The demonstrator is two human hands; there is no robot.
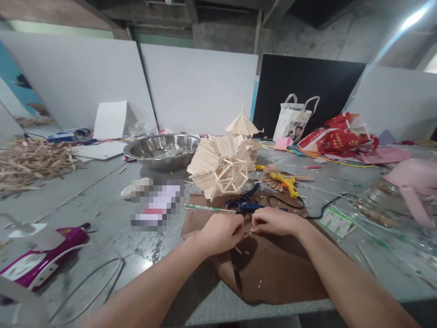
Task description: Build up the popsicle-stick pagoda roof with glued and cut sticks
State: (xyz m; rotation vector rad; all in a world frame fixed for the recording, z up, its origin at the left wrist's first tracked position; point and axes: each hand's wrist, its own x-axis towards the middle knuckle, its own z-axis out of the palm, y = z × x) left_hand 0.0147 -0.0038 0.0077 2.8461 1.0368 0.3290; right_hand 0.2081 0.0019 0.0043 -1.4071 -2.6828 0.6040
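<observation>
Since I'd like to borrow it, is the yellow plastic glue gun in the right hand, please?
No, the glue gun lies beyond the right hand.

Stick model (221,148) blocks fwd, rm abv brown sheet (283,275)

I saw a purple power strip (47,272) well left of the grip and a metal bowl (153,163) farther off, same side; beyond the grip, rightward, a white tote (288,117) stood before a black board (314,77), beside a red bag (343,140).
</observation>
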